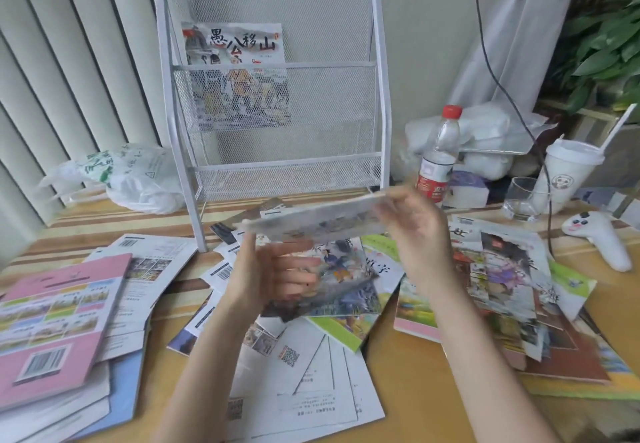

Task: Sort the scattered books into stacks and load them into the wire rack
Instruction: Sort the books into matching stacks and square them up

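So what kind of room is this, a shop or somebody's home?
Most likely a home desk or study corner, not a shop. A small wire rack stands on a wooden table strewn with children's books, beside everyday clutter: a water bottle, a takeaway cup and a houseplant.

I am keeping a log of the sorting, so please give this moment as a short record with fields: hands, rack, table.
left hand: left hand under the blurred raised book, contact unclear
right hand: right hand, fingers gripping the book's right end
rack: wire rack has one book in its middle pocket
table: many books scattered, a pink-covered pile at left
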Demonstrator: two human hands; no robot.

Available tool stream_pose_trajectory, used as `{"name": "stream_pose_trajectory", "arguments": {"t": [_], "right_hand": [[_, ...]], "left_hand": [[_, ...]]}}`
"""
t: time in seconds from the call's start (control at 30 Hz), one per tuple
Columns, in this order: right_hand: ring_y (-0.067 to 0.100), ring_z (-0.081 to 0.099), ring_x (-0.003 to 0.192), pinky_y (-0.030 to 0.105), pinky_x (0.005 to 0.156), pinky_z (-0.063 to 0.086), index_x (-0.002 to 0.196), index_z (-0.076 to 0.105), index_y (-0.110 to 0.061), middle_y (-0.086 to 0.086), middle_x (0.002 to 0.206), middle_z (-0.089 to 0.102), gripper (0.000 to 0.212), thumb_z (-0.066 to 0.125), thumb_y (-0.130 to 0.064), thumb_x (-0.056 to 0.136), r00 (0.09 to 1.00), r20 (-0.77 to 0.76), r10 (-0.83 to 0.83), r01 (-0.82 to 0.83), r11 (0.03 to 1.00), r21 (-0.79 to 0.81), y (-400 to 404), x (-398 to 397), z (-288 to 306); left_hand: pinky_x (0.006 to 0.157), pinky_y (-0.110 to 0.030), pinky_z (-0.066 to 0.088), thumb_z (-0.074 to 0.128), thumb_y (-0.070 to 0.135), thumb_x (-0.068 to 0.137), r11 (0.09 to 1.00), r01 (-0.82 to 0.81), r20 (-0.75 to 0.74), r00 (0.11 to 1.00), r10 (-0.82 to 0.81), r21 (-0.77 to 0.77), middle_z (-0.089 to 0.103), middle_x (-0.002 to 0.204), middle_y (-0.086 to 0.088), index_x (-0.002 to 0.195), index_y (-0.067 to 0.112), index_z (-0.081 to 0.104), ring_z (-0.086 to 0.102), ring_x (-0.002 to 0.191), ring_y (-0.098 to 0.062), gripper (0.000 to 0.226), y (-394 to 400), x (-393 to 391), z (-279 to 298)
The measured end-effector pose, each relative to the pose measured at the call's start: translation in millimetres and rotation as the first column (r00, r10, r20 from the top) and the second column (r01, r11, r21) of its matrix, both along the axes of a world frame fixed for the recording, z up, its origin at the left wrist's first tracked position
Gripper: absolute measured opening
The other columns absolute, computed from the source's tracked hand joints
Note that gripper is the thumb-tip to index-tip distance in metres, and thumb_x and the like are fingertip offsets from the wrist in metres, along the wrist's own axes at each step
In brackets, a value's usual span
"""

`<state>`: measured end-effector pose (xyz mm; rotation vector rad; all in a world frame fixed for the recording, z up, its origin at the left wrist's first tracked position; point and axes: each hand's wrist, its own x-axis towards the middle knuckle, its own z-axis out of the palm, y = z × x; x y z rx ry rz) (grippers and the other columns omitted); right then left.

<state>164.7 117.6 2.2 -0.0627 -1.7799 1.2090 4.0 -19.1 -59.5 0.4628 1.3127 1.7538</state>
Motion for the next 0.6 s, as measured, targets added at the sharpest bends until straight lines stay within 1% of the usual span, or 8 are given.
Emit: {"name": "stream_pose_trajectory", "arguments": {"t": [0.07,0.13,0.17,0.23,0.3,0.43,0.5,0.6], "right_hand": [[0.005,0.064,0.099,0.018,0.087,0.047,0.082,0.074,-0.036,-0.014,0.089,0.072,0.026,0.068,-0.011,0.079,0.958,0.154,0.244,-0.247,0.969,0.001,-2,3,-8],[0.009,0.058,0.115,0.039,0.102,0.042,0.077,0.076,-0.037,-0.009,0.097,0.073,0.02,0.071,-0.018,0.076,0.866,0.358,0.35,-0.366,0.93,-0.026,0,8,-20],[0.007,0.052,0.121,0.047,0.107,0.035,0.072,0.075,-0.038,-0.01,0.105,0.071,0.026,0.071,-0.014,0.077,0.827,0.452,0.334,-0.363,0.932,-0.024,6,8,-28],[-0.007,0.036,0.13,0.042,0.114,0.022,0.061,0.073,-0.04,-0.022,0.127,0.057,0.049,0.067,0.005,0.08,0.799,0.576,0.172,-0.234,0.972,0.033,15,8,-43],[-0.018,0.027,0.129,0.031,0.112,0.023,0.067,0.074,-0.037,-0.032,0.138,0.038,0.056,0.054,0.014,0.082,0.83,0.552,0.079,-0.063,0.997,-0.049,14,4,-51],[0.01,0.054,0.112,0.046,0.091,0.045,0.114,0.059,-0.043,-0.019,0.149,0.032,0.043,0.044,-0.007,0.095,0.945,0.262,0.194,-0.018,0.833,-0.553,13,-11,-63],[0.011,0.051,0.115,0.043,0.093,0.042,0.121,0.042,-0.042,-0.013,0.141,0.041,0.036,0.059,-0.029,0.092,0.946,0.308,0.097,0.102,0.815,-0.57,12,-18,-68],[0.017,0.062,0.103,0.04,0.09,0.049,0.11,0.05,-0.024,-0.004,0.112,0.065,0.037,0.073,-0.023,0.081,0.928,0.371,-0.04,0.241,0.823,-0.515,14,-26,-76]], "left_hand": [[0.06,-0.035,0.061,0.027,0.076,0.078,0.986,0.129,0.255,0.955,-0.151,0.102,0.066,0.106,-0.031,0.111,-0.005,0.067,0.071,0.082,-0.036,0.096,-8,-11,-4],[0.067,-0.041,0.061,0.04,0.048,0.088,0.982,0.088,0.299,0.945,-0.136,0.167,0.069,0.099,-0.028,0.101,-0.005,0.071,0.071,0.082,-0.035,0.063,-15,-19,-6],[0.06,-0.04,0.061,0.047,0.031,0.085,0.986,0.045,0.287,0.954,-0.091,0.162,0.072,0.086,-0.022,0.089,-0.003,0.073,0.071,0.072,-0.031,0.043,-18,-22,-6],[0.052,-0.038,0.059,0.051,0.012,0.079,0.99,0.0,0.234,0.972,-0.034,0.144,0.072,0.073,-0.018,0.078,0.0,0.073,0.071,0.061,-0.027,0.025,-21,-25,-6],[0.056,-0.039,0.06,0.056,0.004,0.077,0.986,-0.051,0.125,0.992,0.031,0.159,0.072,0.079,-0.019,0.09,0.001,0.069,0.071,0.064,-0.028,0.019,-19,-24,-6],[0.052,-0.037,0.059,0.066,-0.002,0.072,0.981,-0.178,0.025,0.984,0.176,0.078,0.073,0.076,-0.017,0.09,0.003,0.061,0.071,0.061,-0.027,0.019,-13,-17,-8],[0.052,-0.037,0.059,0.066,-0.003,0.075,0.971,-0.231,0.007,0.973,0.231,0.06,0.073,0.076,-0.016,0.087,0.003,0.062,0.071,0.06,-0.027,0.014,-12,-15,-8],[0.054,-0.035,0.059,0.07,0.006,0.07,0.963,-0.245,-0.042,0.967,0.251,0.113,0.073,0.077,-0.015,0.086,0.006,0.065,0.071,0.063,-0.026,0.016,-12,-16,-9]]}}
